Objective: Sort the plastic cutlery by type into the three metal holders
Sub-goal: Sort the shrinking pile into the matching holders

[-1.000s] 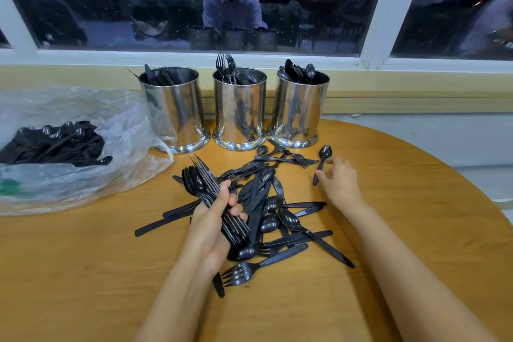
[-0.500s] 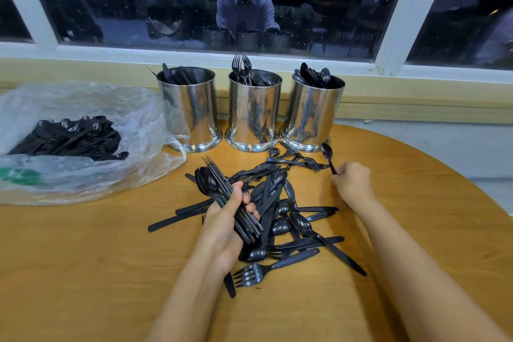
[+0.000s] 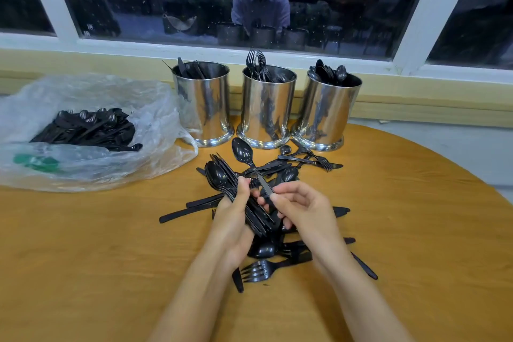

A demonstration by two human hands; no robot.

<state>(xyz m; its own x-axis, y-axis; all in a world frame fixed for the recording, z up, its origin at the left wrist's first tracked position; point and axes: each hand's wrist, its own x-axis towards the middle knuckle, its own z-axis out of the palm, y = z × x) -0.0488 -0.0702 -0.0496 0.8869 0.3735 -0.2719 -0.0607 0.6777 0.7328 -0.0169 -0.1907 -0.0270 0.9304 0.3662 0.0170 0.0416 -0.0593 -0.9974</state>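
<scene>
Three shiny metal holders stand in a row at the table's far edge: the left holder (image 3: 204, 108) has knives in it, the middle holder (image 3: 266, 111) forks, the right holder (image 3: 327, 114) spoons. A loose pile of black plastic cutlery (image 3: 294, 250) lies in front of them. My left hand (image 3: 233, 222) grips a bundle of spoons and forks (image 3: 222, 178) above the pile. Beside it, my right hand (image 3: 305, 211) pinches the handle of a single black spoon (image 3: 244, 154), whose bowl points toward the holders.
A clear plastic bag (image 3: 133, 108) holding more black cutlery lies at the left on the round wooden table (image 3: 83, 258). A window sill and dark window run behind the holders. The table's curved edge falls away at the right.
My right hand picked the spoon up from near the right holder and carried it left to my left hand. The bundle stays in my left hand.
</scene>
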